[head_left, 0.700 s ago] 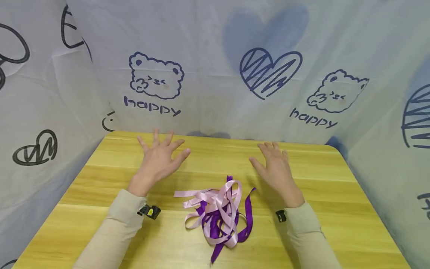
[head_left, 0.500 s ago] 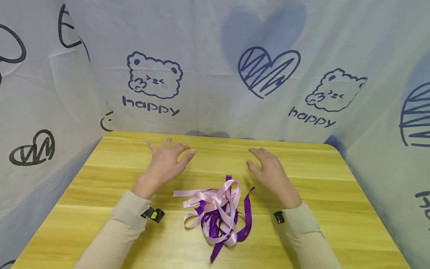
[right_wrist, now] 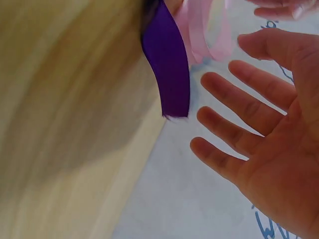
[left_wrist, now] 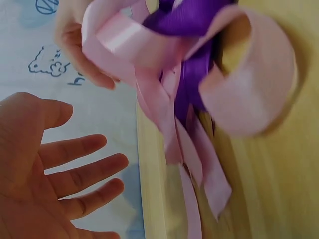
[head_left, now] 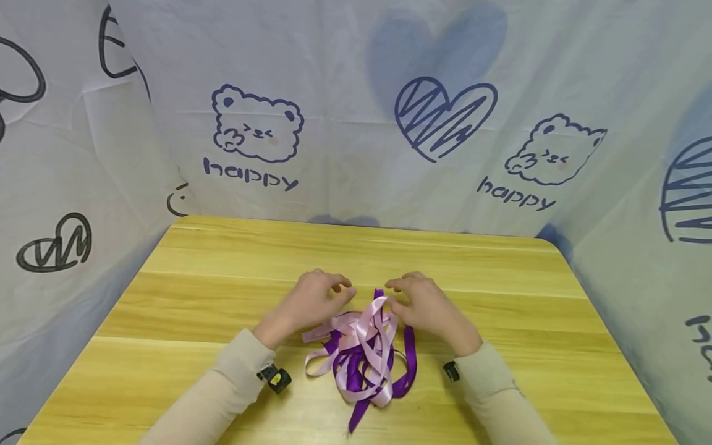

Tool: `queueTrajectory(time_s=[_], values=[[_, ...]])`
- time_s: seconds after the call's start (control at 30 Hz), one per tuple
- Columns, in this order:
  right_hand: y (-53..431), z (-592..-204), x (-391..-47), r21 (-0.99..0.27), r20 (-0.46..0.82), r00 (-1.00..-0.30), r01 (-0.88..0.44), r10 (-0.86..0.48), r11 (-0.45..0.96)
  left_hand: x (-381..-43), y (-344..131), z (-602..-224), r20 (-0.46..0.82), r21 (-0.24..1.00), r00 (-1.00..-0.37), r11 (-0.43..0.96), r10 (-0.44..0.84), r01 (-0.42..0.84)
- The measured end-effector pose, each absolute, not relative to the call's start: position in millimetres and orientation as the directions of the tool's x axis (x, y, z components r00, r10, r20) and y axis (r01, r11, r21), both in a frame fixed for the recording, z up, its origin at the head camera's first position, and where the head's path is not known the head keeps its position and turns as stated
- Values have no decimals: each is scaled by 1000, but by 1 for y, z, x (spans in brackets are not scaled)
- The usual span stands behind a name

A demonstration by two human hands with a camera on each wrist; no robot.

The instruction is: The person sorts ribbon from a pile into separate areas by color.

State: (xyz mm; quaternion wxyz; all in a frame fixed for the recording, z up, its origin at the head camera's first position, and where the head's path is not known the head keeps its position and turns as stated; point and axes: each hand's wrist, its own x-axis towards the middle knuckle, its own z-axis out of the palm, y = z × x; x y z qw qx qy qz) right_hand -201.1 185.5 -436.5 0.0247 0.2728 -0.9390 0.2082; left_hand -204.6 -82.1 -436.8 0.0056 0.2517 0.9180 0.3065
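A loose tangle of satin ribbons lies on the table: pale pink ribbon (head_left: 365,330) looped over and through dark purple ribbon (head_left: 410,361). At the far left side of the heap is my left hand (head_left: 317,300), fingers relaxed and holding nothing. My right hand (head_left: 431,309) hovers at its far right side, thumb overlapping the edge of the pink loops. Both wrist views show spread fingers: the left palm (left_wrist: 25,169) faces the pink ribbon (left_wrist: 249,112), and the right palm (right_wrist: 284,154) faces a cut purple ribbon end (right_wrist: 172,74).
The wooden table (head_left: 189,296) has yellow grain and a rounded far right corner. Pale cloth (head_left: 345,80) printed with hearts, bears and lettering hangs behind and on both sides. Small black cameras (head_left: 275,377) are strapped at the wrists.
Both hands have come inward and back toward the body, from the table's far part to the ribbon heap. Their spread fingers have bent into a looser curve. The heap looks unmoved.
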Motion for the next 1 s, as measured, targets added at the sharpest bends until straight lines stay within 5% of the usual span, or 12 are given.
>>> queueTrajectory(time_s=[0.27,0.53,1.0], values=[[177,-445,-200,-300,204,-824,-567,-529,767,-199,-67,-440,129,567,-813,630,568,530],[170,-440,-200,-323,293,-797,-602,-527,731,-193,-55,-447,253,458,-742,598,621,657],[161,-426,-196,-417,328,-807,-589,-490,692,-188,-51,-444,394,402,-766,654,508,641]])
